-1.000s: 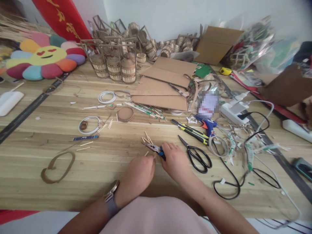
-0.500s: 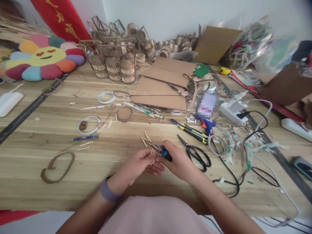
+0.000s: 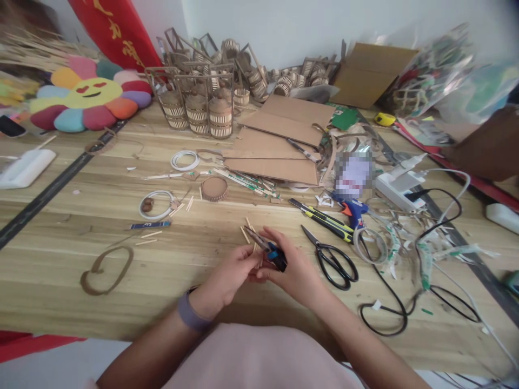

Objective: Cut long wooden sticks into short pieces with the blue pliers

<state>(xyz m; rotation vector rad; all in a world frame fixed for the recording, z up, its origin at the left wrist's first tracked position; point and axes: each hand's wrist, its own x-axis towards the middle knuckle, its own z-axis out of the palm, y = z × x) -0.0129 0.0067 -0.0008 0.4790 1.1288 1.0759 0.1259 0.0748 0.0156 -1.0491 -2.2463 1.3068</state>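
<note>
Lower centre of the frame: the right hand [image 3: 299, 271] is wrapping tight around the blue-black handles of the pliers [image 3: 265, 247], nose pointing up-left, while the left hand [image 3: 229, 273] is pinching a short wooden stick [image 3: 260, 263] narrowly, right against the tool. Loose sticks [image 3: 244, 230] are lying just above on the table [image 3: 162, 281], with black scissors [image 3: 334, 262] sitting just to the right and a black cable [image 3: 385, 302] looping beyond.
</note>
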